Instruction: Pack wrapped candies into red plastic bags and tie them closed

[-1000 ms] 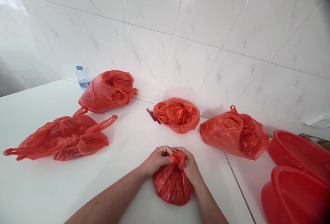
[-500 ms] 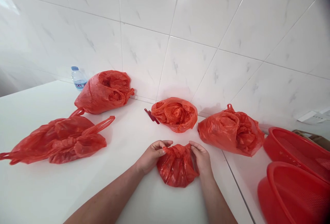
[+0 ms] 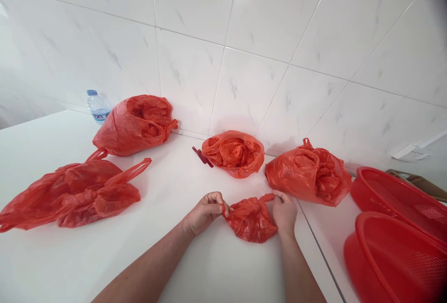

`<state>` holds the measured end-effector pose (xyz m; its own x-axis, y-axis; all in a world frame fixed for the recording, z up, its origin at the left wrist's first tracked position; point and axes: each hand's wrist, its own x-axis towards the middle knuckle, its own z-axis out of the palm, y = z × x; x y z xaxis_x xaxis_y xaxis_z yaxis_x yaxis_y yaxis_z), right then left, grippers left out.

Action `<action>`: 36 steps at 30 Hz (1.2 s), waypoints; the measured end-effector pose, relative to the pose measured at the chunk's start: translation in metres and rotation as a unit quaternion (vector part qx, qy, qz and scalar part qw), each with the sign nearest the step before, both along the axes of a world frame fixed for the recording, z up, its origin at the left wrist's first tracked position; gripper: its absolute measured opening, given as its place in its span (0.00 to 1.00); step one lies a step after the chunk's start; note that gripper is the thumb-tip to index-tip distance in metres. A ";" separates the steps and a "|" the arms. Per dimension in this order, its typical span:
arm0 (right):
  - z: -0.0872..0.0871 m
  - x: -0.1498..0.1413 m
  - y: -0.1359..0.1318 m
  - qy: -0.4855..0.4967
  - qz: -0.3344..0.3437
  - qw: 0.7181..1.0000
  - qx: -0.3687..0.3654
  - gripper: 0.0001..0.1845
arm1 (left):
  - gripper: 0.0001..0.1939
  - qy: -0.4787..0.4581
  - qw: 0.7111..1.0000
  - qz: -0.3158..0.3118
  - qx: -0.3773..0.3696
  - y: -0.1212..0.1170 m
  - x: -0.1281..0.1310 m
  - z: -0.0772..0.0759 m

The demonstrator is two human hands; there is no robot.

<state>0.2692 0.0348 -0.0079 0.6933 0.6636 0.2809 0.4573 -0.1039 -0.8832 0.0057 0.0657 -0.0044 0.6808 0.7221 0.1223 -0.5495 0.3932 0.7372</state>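
A small red plastic bag [image 3: 252, 219] lies on the white counter [image 3: 87, 265] in front of me. My left hand [image 3: 206, 210] is closed on the bag's left handle. My right hand [image 3: 284, 211] is closed on its right handle, and the two handles are drawn apart sideways. What the bag contains is hidden.
Other red bags lie around: a flat one [image 3: 73, 193] at left, a full one [image 3: 134, 124] by a water bottle [image 3: 97, 106], one [image 3: 233, 153] at the wall with a small red clip [image 3: 202, 156], one [image 3: 309, 175] at right. Two red baskets [image 3: 394, 252] stand at the far right.
My hands held the bag's gathered top together, then moved apart and away from me. The bag slid toward the wall and sits lower, its handles stretched out.
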 end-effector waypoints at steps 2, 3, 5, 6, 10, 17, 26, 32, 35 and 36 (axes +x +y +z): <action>-0.001 0.002 0.000 0.001 -0.001 1.000 0.000 0.13 | 0.06 0.022 1.000 0.003 0.014 0.000 0.001 0.000; -0.002 0.003 0.000 0.005 -0.001 1.000 0.000 0.13 | 0.06 0.036 0.999 0.006 0.020 0.000 0.002 0.001; -0.004 0.004 0.001 0.018 0.000 1.000 0.002 0.13 | 0.06 0.057 0.998 0.017 0.029 0.000 0.003 0.001; -0.006 0.005 0.001 0.029 0.002 1.000 0.004 0.13 | 0.06 0.062 0.997 0.023 0.031 -0.001 0.003 0.001; -0.009 0.005 0.000 0.100 0.024 0.995 0.018 0.11 | 0.04 0.070 0.995 0.051 0.040 -0.002 0.001 0.003; -0.004 -0.010 -0.007 0.273 0.150 0.947 0.074 0.30 | 0.28 0.287 0.902 0.190 0.262 -0.011 0.004 0.005; -0.009 -0.012 -0.010 0.432 0.275 0.857 0.051 0.16 | 0.08 0.399 0.822 0.189 0.358 -0.013 0.008 -0.005; -0.014 0.001 -0.003 0.416 0.252 0.870 0.075 0.14 | 0.10 0.397 0.818 0.204 0.362 -0.010 0.005 0.000; -0.014 0.005 -0.001 0.400 0.234 0.882 0.090 0.14 | 0.09 0.384 0.825 0.193 0.368 -0.013 0.008 0.003; -0.014 0.005 -0.001 0.395 0.230 0.884 0.094 0.15 | 0.09 0.380 0.828 0.189 0.367 -0.014 0.009 0.003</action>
<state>0.2745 0.0337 -0.0220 0.3913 0.9195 -0.0363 -0.3553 0.1146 -0.9277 0.0149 0.0520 -0.0014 0.5058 0.8218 0.2624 0.2020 -0.4086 0.8901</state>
